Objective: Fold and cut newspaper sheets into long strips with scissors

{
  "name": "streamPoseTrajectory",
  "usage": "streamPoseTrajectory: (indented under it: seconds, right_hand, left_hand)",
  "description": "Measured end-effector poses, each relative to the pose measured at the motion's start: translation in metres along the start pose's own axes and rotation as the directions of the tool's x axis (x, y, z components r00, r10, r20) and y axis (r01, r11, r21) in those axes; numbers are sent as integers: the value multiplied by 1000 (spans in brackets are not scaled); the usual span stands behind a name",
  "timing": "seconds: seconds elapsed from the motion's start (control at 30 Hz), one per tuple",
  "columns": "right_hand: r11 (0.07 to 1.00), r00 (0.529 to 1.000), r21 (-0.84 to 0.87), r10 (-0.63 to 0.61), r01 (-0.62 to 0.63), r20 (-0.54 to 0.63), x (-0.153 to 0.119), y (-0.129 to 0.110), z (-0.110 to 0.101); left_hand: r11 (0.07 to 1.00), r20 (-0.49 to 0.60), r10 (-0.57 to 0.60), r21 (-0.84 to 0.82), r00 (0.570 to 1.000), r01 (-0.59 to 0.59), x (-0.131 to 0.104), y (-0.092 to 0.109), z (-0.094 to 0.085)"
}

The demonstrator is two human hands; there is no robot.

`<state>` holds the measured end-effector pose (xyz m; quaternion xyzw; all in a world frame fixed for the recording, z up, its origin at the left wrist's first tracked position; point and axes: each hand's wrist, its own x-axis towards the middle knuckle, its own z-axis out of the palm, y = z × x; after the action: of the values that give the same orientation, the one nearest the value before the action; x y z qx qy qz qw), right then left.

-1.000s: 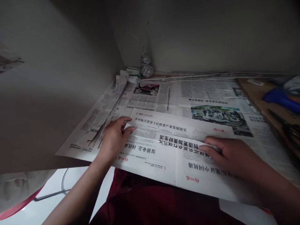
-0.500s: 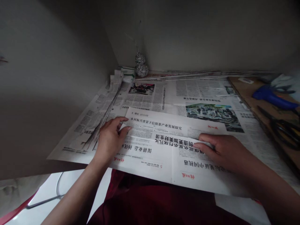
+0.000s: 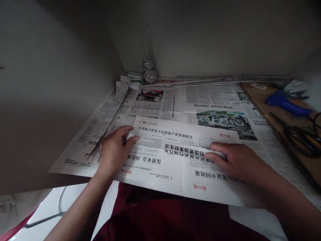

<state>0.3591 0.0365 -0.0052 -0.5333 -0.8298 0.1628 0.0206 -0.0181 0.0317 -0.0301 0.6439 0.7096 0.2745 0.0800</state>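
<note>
A sheet of newspaper (image 3: 173, 170) lies near the front edge of the table, with a folded or torn edge running across its middle. At its left side, my left hand (image 3: 115, 149) closes thumb and forefinger round the paper. Farther right, my right hand (image 3: 232, 159) pinches the same newspaper at the pale edge between thumb and bent fingers. The other fingertips of both hands are hidden beneath or behind the hands.
Newspaper sheets (image 3: 180, 100) cover the table. Paper strips (image 3: 117, 107) lie left; long thin paper rods (image 3: 200, 79) run along the back wall beside a grey-white pinecone-like ornament (image 3: 149, 72). On a brown board (image 3: 253, 95) are black scissors (image 3: 298, 137) and a blue-handled tool (image 3: 286, 102).
The whole view has shifted slightly. Both hands keep nearly the same hold on the newspaper, and the paper has hardly moved.
</note>
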Motion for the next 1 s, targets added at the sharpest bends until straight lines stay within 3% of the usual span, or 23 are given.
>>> streamPoseTrajectory:
  seconds: [0.17, 0.27, 0.37, 0.5, 0.63, 0.83, 1.0]
  right_hand:
    - [1000, 1000, 3, 15, -15, 5, -1, 0, 0]
    - [1000, 1000, -1, 14, -14, -1, 0, 1, 1]
    - [1000, 1000, -2, 11, -11, -5, 0, 2, 2]
    - [1000, 1000, -16, 15, -15, 0, 0, 3, 3]
    - [1000, 1000, -20, 17, -17, 9, 0, 2, 3]
    - [1000, 1000, -14, 8, -7, 4, 0, 5, 3]
    - [1000, 1000, 15, 12, -12, 2, 0, 8, 5]
  left_hand:
    - [953, -94, 158, 275, 983, -127, -6, 8, 0]
    - [890, -83, 283, 393, 955, -229, -10, 8, 1]
    - [830, -29, 399, 436, 916, -348, -12, 9, -1]
    - [737, 148, 506, 438, 850, -515, -16, 16, -4]
    - [703, 215, 473, 492, 854, -513, -24, 22, -3]
    - [754, 255, 420, 437, 871, -491, -46, 25, -7]
    - [737, 289, 359, 496, 887, -460, -61, 34, -8]
